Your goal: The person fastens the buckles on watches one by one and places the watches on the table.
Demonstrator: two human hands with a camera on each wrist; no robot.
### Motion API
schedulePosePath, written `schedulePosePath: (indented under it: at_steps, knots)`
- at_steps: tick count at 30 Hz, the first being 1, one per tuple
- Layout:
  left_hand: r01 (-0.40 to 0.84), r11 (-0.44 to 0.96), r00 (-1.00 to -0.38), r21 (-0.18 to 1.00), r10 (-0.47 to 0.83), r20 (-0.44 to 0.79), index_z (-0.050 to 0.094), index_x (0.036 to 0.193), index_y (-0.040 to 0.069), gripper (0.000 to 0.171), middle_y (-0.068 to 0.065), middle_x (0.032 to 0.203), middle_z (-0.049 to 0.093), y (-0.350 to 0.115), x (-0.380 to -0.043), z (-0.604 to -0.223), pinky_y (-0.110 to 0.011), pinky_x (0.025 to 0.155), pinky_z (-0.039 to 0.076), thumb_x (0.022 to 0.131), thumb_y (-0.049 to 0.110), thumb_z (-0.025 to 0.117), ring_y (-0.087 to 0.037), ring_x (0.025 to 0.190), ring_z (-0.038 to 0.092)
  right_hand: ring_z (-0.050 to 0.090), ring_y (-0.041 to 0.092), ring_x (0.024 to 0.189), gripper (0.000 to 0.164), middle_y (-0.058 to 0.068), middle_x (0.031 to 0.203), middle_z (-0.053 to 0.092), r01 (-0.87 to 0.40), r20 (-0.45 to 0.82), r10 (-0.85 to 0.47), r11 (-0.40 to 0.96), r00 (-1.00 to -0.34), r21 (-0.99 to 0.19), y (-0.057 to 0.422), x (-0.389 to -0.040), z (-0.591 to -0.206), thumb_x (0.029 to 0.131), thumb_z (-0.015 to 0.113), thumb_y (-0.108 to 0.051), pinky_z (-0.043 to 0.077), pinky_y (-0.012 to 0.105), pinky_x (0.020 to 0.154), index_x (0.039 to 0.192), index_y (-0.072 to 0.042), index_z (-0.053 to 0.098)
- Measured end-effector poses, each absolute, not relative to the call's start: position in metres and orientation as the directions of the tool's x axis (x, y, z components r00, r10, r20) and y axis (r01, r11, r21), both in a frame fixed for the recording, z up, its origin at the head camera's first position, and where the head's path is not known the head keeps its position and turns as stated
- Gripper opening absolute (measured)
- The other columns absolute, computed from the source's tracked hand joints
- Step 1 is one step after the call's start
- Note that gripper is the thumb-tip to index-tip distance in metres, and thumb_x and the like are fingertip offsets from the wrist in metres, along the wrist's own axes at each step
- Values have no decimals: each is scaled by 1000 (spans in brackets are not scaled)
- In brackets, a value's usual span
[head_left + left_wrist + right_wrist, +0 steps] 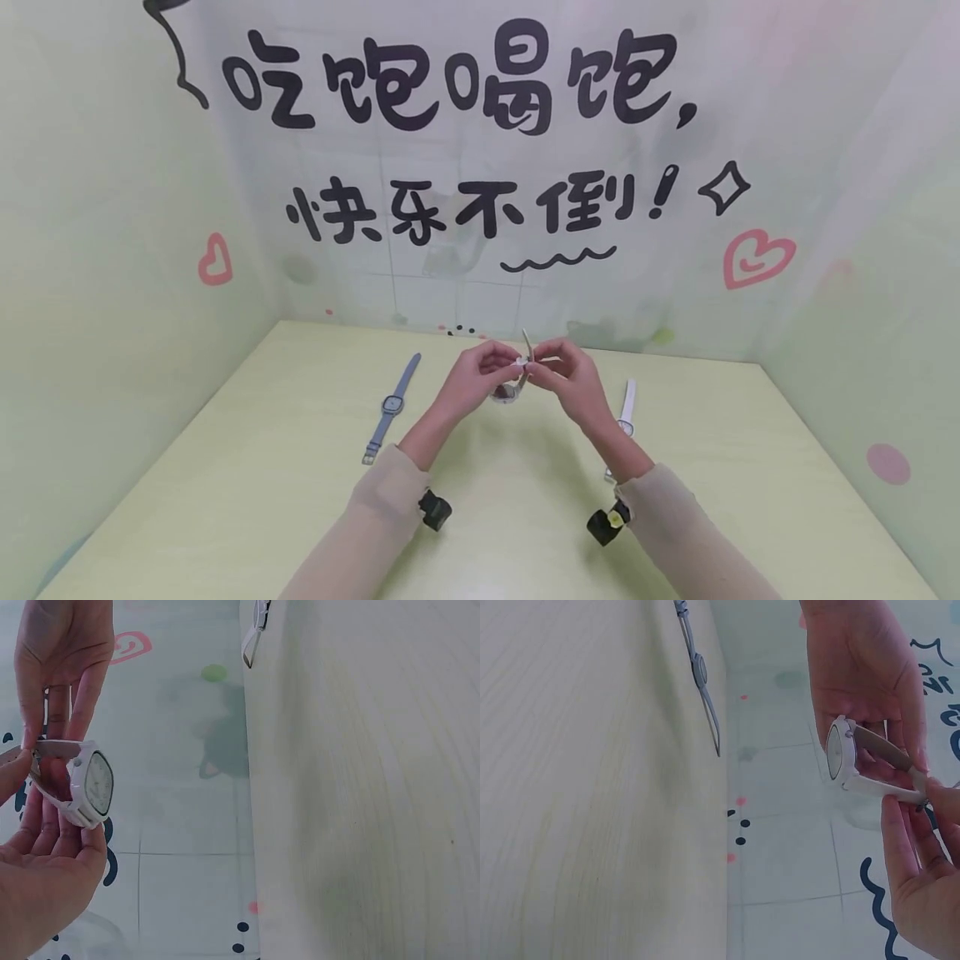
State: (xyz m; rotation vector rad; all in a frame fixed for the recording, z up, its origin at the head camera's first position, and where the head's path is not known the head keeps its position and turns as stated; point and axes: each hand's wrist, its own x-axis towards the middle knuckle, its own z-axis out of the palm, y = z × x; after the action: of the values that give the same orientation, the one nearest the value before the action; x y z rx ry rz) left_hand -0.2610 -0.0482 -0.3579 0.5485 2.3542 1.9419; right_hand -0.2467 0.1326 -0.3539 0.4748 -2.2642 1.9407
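A white wristwatch [97, 784] hangs above the table between both hands, its pale round-cornered face turned outward. Its strap [885, 787] is bent into a loop, with one end sticking up in the head view. My left hand [474, 377] pinches the strap from the left side. From the other side, my right hand [573, 379] pinches the strap where its two ends meet. Fingers partly hide the buckle, so how far it is fastened cannot be made out. Both hands nearly touch at the strap.
A blue-grey watch [392, 405] lies stretched out on the table [247, 467] to the left. Another white watch [628, 404] lies to the right, partly behind the right forearm. A printed cloth wall [480, 300] stands along the table's back edge.
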Motion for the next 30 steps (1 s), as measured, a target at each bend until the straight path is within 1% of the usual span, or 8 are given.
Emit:
schedulePosePath:
  at_steps: [4,6,9,12,18,20,26,30]
  knots:
    - [268,153,-931,951,293,215,66,112,0,22,-18,107,71,-52,-262,-358,-30,85,58,94,12,68,-12,91,69,67,4,94,23,23,114,64,-362,340,-144,176,-929,-915,132,-249,-349,93,68,-6,58,23,85,112,5,61]
    - [271,156,-927,950,306,215,66,111,0,21,-17,106,71,-53,-262,-358,-30,83,58,94,12,68,-10,88,68,66,3,95,22,20,113,67,-407,384,-144,199,-912,-892,131,-249,-345,93,68,-9,57,20,84,112,2,63]
    - [270,145,-918,952,336,209,65,110,-2,21,-18,106,70,-54,-263,-360,-27,80,57,94,11,67,-7,86,66,66,6,95,20,20,108,68,-487,455,-182,211,-872,-848,130,-250,-338,93,69,-9,57,20,83,110,1,63]
    - [252,102,-919,962,338,205,64,110,-4,21,-20,108,70,-55,-264,-361,-26,80,57,94,9,66,-5,88,67,66,6,94,16,20,104,69,-541,499,-219,228,-838,-809,130,-251,-334,93,69,-8,58,20,82,106,1,64]
    - [212,66,-942,975,281,186,64,109,-4,21,-16,106,70,-57,-264,-362,-23,78,54,92,7,68,-5,87,66,64,-1,89,12,20,101,70,-570,527,-220,253,-821,-781,132,-249,-333,91,69,-3,57,18,81,102,2,68]
    - [213,69,-944,975,271,187,64,109,-3,21,-16,106,70,-57,-264,-361,-22,77,53,92,7,68,-5,87,66,66,1,88,12,18,100,72,-585,540,-226,282,-811,-760,133,-249,-333,91,70,-4,57,18,82,102,1,70]
    - [229,65,-946,971,249,206,65,107,-1,18,-16,107,71,-57,-263,-358,-22,78,52,92,7,68,-7,88,66,73,22,91,11,12,98,76,-624,563,-270,351,-781,-698,138,-251,-334,90,71,-6,59,23,84,100,-4,75]
    - [222,66,-949,973,243,200,65,106,0,16,-15,107,72,-59,-262,-358,-22,79,52,92,7,68,-7,87,66,74,26,92,11,11,97,77,-639,558,-311,372,-770,-673,139,-250,-334,88,72,-3,60,28,84,99,-4,77]
